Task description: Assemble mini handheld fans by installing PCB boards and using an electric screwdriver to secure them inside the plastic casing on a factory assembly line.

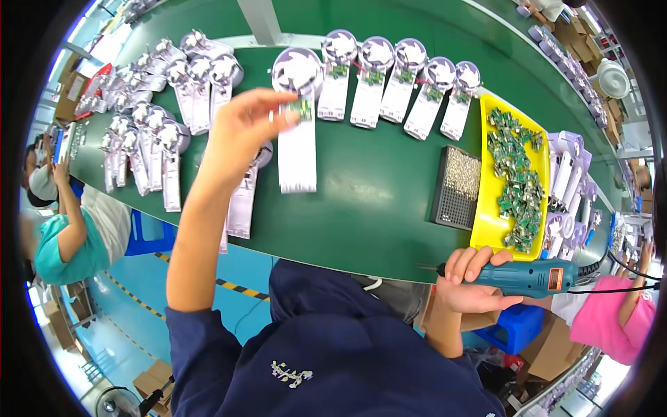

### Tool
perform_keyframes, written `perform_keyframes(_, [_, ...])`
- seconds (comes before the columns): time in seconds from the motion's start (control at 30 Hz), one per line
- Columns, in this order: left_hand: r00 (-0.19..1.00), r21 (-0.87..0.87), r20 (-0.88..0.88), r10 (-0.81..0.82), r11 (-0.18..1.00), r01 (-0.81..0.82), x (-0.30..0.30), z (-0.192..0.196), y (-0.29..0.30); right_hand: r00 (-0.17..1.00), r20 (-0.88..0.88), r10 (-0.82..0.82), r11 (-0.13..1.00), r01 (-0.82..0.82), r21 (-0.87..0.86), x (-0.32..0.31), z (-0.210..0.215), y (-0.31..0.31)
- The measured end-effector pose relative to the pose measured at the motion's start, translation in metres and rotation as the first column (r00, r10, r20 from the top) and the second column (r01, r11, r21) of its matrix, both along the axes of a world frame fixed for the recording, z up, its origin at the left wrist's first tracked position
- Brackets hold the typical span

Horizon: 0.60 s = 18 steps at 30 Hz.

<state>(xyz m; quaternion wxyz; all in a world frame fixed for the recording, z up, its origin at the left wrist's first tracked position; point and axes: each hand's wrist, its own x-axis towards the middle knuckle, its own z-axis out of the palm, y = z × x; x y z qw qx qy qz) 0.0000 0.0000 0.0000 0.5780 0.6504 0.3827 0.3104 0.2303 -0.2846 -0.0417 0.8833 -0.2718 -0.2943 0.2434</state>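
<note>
My left hand (243, 128) reaches over the table, thumb and forefinger closed on the edge of a small green circuit board (303, 109). That board is at the neck of a white handheld fan body (297, 163), just below its round head with white blades (297, 71). My right hand (476, 281) is wrapped round a teal electric screwdriver (531, 279) at the table's front edge. Its thin bit points left, away from the fan body. Whether the board touches the fan body cannot be made out.
Several fan bodies with boards (376, 76) stand in a row at the back. More fan bodies (167, 160) crowd the left. At right are a black tray of small screws (451, 201) and a yellow bin (486, 233) of circuit boards. Other people sit at both sides.
</note>
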Motion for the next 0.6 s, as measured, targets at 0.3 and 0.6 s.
perform_keyframes(0.3, [0.993,-0.131,-0.061,-0.098,0.987,0.089,0.028,-0.03,0.132,0.992,-0.014,-0.124,0.983,0.121,-0.136,-0.008,0.003,-0.02])
perform_keyframes(0.6, [0.988,-0.248,0.076,-0.133,0.957,0.148,0.043,-0.049,0.139,0.978,-0.075,-0.194,0.962,0.174,-0.212,-0.012,-0.004,-0.027])
